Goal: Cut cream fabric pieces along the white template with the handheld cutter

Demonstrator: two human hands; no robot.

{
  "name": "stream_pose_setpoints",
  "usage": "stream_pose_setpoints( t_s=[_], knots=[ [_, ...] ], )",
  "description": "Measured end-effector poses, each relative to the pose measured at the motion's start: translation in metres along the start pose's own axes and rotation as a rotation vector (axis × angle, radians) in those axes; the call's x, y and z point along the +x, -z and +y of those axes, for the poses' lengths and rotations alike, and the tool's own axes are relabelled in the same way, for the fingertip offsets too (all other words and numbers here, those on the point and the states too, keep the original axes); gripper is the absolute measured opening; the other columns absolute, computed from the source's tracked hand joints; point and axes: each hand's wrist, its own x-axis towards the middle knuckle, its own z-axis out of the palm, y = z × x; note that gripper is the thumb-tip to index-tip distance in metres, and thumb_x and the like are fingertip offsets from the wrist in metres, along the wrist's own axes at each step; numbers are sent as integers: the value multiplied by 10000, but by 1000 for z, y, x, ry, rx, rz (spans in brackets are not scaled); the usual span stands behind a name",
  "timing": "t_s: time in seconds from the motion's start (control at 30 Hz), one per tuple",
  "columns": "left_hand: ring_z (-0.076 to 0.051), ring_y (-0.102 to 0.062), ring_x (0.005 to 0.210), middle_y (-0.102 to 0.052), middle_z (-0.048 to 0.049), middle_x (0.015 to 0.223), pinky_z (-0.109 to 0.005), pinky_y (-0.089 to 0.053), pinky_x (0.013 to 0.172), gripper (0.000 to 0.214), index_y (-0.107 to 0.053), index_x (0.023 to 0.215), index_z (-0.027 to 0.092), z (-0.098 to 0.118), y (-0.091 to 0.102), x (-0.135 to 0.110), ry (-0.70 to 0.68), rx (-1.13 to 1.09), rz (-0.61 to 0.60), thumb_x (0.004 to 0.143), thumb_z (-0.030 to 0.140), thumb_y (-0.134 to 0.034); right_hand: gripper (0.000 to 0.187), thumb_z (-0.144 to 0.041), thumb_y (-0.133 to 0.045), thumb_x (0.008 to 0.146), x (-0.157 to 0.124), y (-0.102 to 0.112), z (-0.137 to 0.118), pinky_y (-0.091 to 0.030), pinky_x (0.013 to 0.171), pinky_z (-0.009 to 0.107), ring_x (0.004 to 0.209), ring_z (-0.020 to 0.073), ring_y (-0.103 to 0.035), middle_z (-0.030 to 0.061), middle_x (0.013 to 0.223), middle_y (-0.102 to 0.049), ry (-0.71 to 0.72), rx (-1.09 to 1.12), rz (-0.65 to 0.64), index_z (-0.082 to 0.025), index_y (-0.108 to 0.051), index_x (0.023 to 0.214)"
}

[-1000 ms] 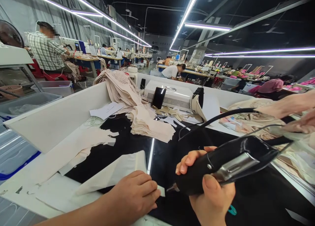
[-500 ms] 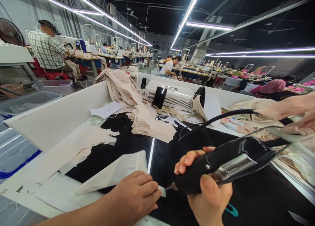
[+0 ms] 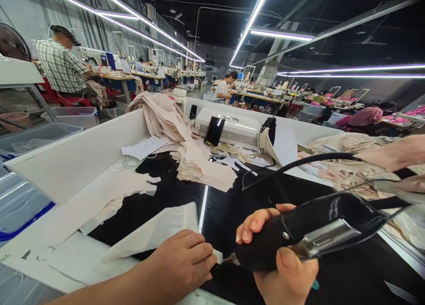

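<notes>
Head view: black tool [image 3: 318, 216] shifted slightly R; tip [image 3: 229, 259] is still at end of pale cloth [image 3: 168, 227], so work there seems ongoing. R hand [image 3: 288, 272] wraps tool. L of tool, L hand [image 3: 181, 260] covers cloth, fingers [image 3: 202, 254] together; if pinching, cannot tell. Beyond tool, black desk [image 3: 226, 212] reaches fabric stack [image 3: 202, 167].

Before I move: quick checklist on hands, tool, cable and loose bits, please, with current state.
1. Left hand over the pale fabric piece: ok, lying across its near edge.
2. Right hand around the black handheld tool: ok, fingers and thumb wrapped round the body.
3. Tool tip touching the fabric: cannot tell; it is close to the end by the left fingertips, but contact is too small to see.
4. Black cable clear of the left hand: ok, it arcs off to the right.
5. Teal item clear of the right hand: cannot tell, mostly hidden behind it.
</notes>
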Motion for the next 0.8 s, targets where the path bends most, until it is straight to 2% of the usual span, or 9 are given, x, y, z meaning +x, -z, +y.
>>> stream_pose_setpoints(
  t_s=[0.33, 0.43, 0.63, 0.8],
  knots=[
    [-192, -647, 966, -699, -33, 1035, -319, -534, 884, 210, -629, 1171, 130, -3, -1, -2, -1, 8, -18, 1009, 243, -699, 456, -475, -818, 816, -13, 7, 3, -567, 490, 267, 560, 131, -619, -31, 754, -651, -32, 28, -5, -274, -616, 1172],
    [-194, -645, 957, -701, -29, 1038, -323, -537, 869, 207, -633, 1163, 129, -3, -3, -5, 5, 7, -1, 1003, 240, -703, 415, -451, -821, 809, -10, 6, 3, -571, 478, 265, 545, 131, -617, -31, 735, -664, 18, 26, 9, -264, -634, 1128],
    [-191, -647, 959, -703, -23, 1046, -321, -535, 883, 203, -634, 1158, 129, 1, -1, -5, 1, -7, -2, 1001, 236, -706, 394, -443, -832, 802, -3, -2, 1, -573, 475, 268, 543, 131, -618, -37, 729, -667, 4, 3, 14, -271, -638, 1098],
    [-192, -649, 962, -704, -16, 1051, -320, -540, 882, 199, -638, 1152, 129, 1, 2, -1, 8, 7, -12, 1007, 249, -702, 414, -468, -840, 800, -8, 6, -3, -575, 484, 278, 549, 134, -625, -36, 737, -662, -36, -17, -20, -279, -638, 1107]
  ],
)
